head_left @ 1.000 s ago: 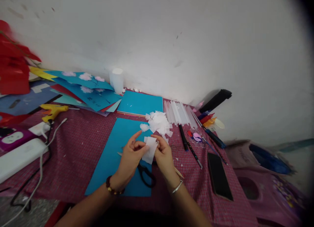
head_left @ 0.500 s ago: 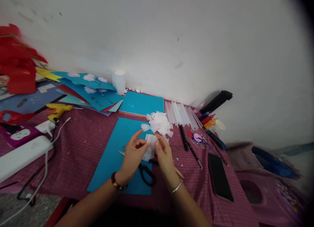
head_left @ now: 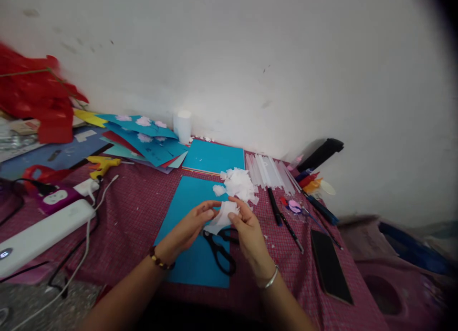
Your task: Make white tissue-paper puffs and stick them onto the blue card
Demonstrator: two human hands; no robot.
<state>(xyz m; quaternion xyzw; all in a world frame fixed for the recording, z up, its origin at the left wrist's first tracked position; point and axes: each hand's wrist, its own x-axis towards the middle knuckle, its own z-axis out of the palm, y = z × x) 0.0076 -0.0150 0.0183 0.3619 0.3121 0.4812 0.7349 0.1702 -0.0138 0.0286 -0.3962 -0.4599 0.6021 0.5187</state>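
A: Where's the paper?
B: White piece (head_left: 221, 220), centre of frame, between the hands, above the blue sheet (head_left: 196, 269).
A: Finger state?
B: Right hand (head_left: 252, 235): fingers closed on its right end, thumb on the near face, index up by the top edge. Left hand (head_left: 188, 228): index and thumb at the left side, slightly apart. Can't tell if they actually pinch it.
A: Handling tips?
B: My read: thin, creases easily. Light pinch on the right, let the left only steady and shape the free side. Work near the edge, keep tension even. Pulling both ways probably tears it.
A: Anything around it?
B: Black-handled scissors (head_left: 215, 246) just below, on the sheet. Loose white pile (head_left: 239, 182) just above and right. Keep the wrists low but off the scissors, and don't brush the pile.
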